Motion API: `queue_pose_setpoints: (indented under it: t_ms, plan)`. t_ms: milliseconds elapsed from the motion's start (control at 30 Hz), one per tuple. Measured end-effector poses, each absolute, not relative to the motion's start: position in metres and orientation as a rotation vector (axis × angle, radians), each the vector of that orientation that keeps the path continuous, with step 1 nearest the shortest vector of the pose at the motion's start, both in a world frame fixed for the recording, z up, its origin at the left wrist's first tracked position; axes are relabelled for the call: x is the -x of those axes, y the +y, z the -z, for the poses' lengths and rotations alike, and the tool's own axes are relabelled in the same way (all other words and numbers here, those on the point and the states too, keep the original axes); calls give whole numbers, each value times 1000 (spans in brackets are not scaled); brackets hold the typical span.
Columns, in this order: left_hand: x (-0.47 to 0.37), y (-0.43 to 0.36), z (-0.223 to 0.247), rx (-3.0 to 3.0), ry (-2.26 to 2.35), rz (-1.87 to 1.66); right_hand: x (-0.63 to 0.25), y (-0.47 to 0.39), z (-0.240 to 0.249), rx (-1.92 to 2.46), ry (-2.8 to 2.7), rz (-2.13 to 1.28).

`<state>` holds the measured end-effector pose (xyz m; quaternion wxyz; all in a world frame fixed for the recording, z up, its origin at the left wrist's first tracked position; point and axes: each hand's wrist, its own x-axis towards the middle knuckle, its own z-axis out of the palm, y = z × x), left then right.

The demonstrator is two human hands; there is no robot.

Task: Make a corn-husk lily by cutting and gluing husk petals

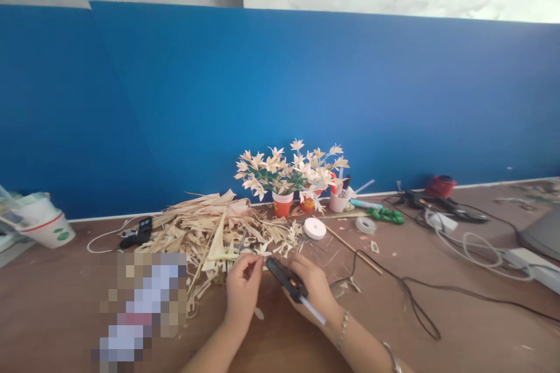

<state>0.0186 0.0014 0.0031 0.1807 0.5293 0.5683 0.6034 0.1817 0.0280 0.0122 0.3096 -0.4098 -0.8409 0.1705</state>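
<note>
My right hand is wrapped round a black glue gun, with a pale glue stick poking out of its rear. The gun's nozzle points toward my left hand, whose thumb and fingers are pinched together. What those fingers hold is too small to make out; a small pale flower shows just beyond them. A heap of dry tan husk strips lies beyond and left of my hands. Behind stand pale flowers in a red and white cup.
A white tape roll, a clear tape roll and a thin stick lie beyond my right hand. Black cable runs rightward to a power strip. A paper cup stands far left. A blue partition rises behind.
</note>
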Motion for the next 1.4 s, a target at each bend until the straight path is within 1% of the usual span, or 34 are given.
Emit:
queue_pose_setpoints:
  t_ms: [200,300,367,467,600,667,733,867,967,1033,1067,1100,1133,1233,1300,1400]
  plan:
    - [-18,3,1,-1473,1596,-1685,-182,22,-22,868,-2215,-499]
    - [-17,4,3,-1465,1610,-1664,-185,22,-23,858,-2120,-413]
    - [-16,4,3,-1440,1623,-1659,-191,28,-25,1001,-2066,-279]
    - [-15,4,3,-1405,1632,-1686,-212,45,-34,1392,-2063,-177]
    - [-14,4,2,-1369,1641,-1700,-256,70,-43,2024,-2044,-283]
    - [-14,5,2,-1358,1634,-1702,-275,78,-41,2243,-2037,-314]
    - [-14,5,3,-1350,1622,-1704,-286,81,-36,2345,-2006,-315]
    - [-12,7,9,-1336,1622,-1720,-290,80,-33,2374,-2000,-298]
    - [-13,7,12,-1283,1606,-1738,-281,75,-43,2406,-2023,-93]
    - [-14,8,11,-1247,1599,-1746,-265,68,-52,2337,-2061,82]
    - [-14,8,11,-1237,1604,-1748,-254,64,-56,2232,-2125,117]
    - [-15,7,10,-1222,1611,-1756,-240,58,-58,2064,-2234,80]
    - [-15,7,8,-1210,1615,-1762,-225,52,-59,1863,-2351,-5]
    - [-14,7,5,-1180,1625,-1776,-176,33,-50,1204,-2598,-461]
    - [-14,7,4,-1159,1636,-1781,-152,24,-38,1057,-2588,-665]
    - [-13,8,3,-1132,1640,-1780,-135,18,-23,992,-2567,-790]
